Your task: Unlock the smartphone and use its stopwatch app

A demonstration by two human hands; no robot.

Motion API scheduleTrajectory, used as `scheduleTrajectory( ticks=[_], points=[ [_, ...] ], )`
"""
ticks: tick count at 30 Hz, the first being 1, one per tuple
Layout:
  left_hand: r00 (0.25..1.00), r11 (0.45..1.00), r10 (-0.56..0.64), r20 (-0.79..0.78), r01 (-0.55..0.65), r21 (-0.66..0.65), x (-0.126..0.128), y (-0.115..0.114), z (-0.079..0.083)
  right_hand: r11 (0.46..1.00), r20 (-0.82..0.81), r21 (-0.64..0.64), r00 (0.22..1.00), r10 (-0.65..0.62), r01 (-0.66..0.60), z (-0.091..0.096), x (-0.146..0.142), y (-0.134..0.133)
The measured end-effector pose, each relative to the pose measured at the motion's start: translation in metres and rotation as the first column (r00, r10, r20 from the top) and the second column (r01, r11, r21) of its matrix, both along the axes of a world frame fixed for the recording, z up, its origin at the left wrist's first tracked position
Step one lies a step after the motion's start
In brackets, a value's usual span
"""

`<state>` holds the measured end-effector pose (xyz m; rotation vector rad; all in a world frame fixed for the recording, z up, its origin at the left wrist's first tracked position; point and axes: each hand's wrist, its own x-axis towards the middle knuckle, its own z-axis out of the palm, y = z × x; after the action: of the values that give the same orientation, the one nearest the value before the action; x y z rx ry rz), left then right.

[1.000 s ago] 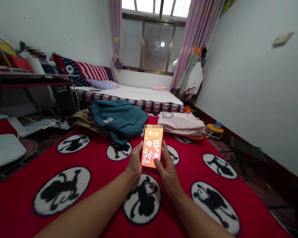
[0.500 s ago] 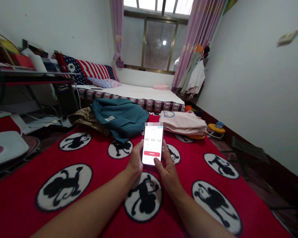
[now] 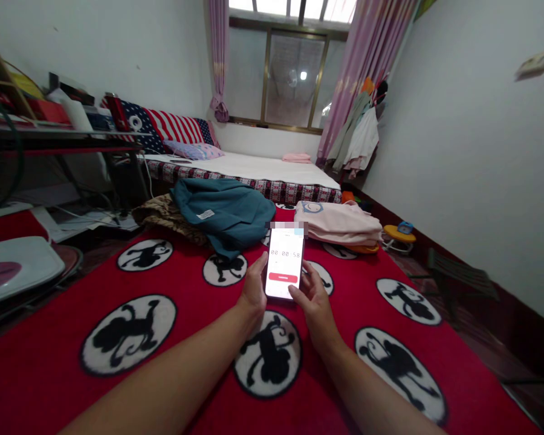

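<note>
A smartphone [image 3: 284, 261] with a lit white timer screen and a red button is held upright over a red blanket [image 3: 190, 338] printed with black monkey circles. My left hand [image 3: 254, 291] grips its left edge, fingers curled behind it. My right hand [image 3: 312, 296] wraps the lower right edge, with the thumb near the bottom of the screen. Beyond the phone lie a teal garment [image 3: 224, 211], a brown patterned garment [image 3: 165, 217] and a folded pale pink pile [image 3: 338, 222].
A bed [image 3: 249, 172] with striped pillows stands under the window. A cluttered dark table [image 3: 54, 139] is at the left, a white object [image 3: 18, 272] below it. Clothes [image 3: 356, 139] hang by pink curtains. A small dark stool [image 3: 462, 281] and a toy [image 3: 399, 232] sit at the right.
The phone screen went from an orange lock screen to a white timer display. The view shifted slightly, and my hands with the phone sit a little higher and to the right.
</note>
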<state>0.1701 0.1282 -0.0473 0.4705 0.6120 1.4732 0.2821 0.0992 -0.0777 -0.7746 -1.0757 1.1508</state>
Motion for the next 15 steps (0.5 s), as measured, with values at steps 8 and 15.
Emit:
scheduleTrajectory(
  ticks=[8,15],
  points=[
    [0.999,0.998,0.032,0.011,-0.032,0.06,0.001,0.006,-0.01,1.0,0.049,0.002,0.998,-0.027,0.027,0.013,-0.008,0.011],
    [0.999,0.998,-0.034,-0.006,0.035,0.061,0.0,0.004,-0.006,0.999,-0.01,0.024,0.999,0.031,-0.031,0.014,-0.01,0.011]
  ],
)
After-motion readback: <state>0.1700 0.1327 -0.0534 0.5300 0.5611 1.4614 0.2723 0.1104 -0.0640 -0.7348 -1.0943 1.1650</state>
